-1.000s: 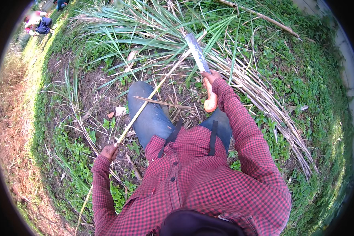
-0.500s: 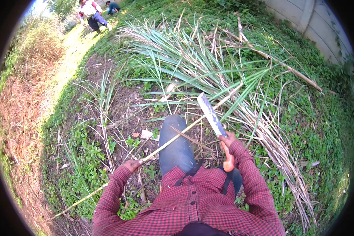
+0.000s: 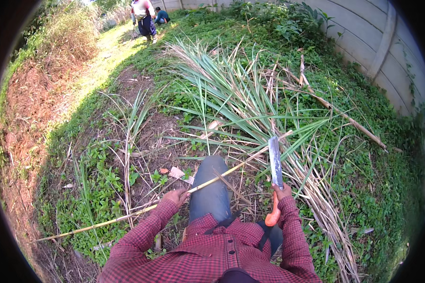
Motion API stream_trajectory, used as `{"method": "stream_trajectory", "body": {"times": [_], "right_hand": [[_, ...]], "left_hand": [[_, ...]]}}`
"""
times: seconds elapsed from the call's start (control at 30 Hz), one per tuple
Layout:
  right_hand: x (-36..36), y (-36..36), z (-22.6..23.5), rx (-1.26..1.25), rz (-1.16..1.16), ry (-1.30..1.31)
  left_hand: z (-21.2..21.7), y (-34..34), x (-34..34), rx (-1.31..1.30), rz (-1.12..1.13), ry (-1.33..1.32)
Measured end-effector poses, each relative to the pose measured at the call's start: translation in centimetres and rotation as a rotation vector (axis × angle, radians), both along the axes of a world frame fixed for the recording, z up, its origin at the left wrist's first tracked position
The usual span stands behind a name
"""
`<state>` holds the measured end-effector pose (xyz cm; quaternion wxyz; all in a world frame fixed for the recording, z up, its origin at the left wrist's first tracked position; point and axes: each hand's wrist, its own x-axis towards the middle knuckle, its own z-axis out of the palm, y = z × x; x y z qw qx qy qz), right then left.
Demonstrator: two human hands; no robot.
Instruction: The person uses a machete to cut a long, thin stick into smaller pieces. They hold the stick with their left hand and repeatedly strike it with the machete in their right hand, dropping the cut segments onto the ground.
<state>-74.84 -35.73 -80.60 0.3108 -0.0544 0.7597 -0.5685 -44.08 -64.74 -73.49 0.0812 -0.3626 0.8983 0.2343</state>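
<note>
Left hand (image 3: 177,195) is clenched round a long pale cane (image 3: 208,181), gripping it near mid-length. The cane runs slantwise across the raised knee (image 3: 212,184) (blue trousers): one end points down-left of the knee over low green weeds (image 3: 99,184), the other rises up-right of it toward the pile of cut stalks (image 3: 250,104).

Right hand (image 3: 282,193) is closed on the orange handle (image 3: 272,214) of a machete (image 3: 275,162), just right of the knee. The blade stands nearly upright, tip away from the person, its flat grey face toward the camera. The blade tip lies close beside the cane's upper end; contact between them cannot be told.

The stalk pile, long green leaves with dry tan stems, spreads beyond and right of the knee. A grey concrete wall (image 3: 363,42) bounds the ground far right of it. Bare reddish soil (image 3: 23,108) lies far left. Two other people (image 3: 144,19) are well beyond the knee, at the top edge.
</note>
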Motion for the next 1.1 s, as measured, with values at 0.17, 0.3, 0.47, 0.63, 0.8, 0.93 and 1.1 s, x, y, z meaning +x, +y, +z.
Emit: {"method": "stream_trajectory", "body": {"times": [0.17, 0.3, 0.47, 0.63, 0.8, 0.93, 1.1], "right_hand": [[-3.0, 0.4, -2.2, 0.019, -0.003, -0.017], [-7.0, 0.2, -0.8, -0.056, -0.223, -0.133], [-9.1, -0.3, 0.3, -0.049, -0.056, -0.121], [-9.6, -2.7, -0.9, -0.043, 0.009, -0.132], [-5.3, -3.1, -2.5, 0.136, 0.422, 0.116], [-6.5, -3.1, -1.8, 0.007, 0.092, -0.093], [-2.1, -3.3, -1.0, 0.057, 0.383, -0.209]], "left_hand": [[-0.9, 0.4, 1.7, -0.217, 0.002, 0.129], [-1.5, -0.4, 4.0, -0.274, -0.059, 0.182], [-1.4, -1.0, 5.1, -0.266, -0.025, 0.162], [-1.6, -0.8, 4.3, -0.323, -0.061, 0.221], [-1.8, -0.7, 3.5, -0.360, -0.083, 0.307], [-2.0, 0.0, 2.9, -0.387, -0.111, 0.298], [-2.9, 0.5, 1.2, -0.371, -0.108, 0.313]]}}
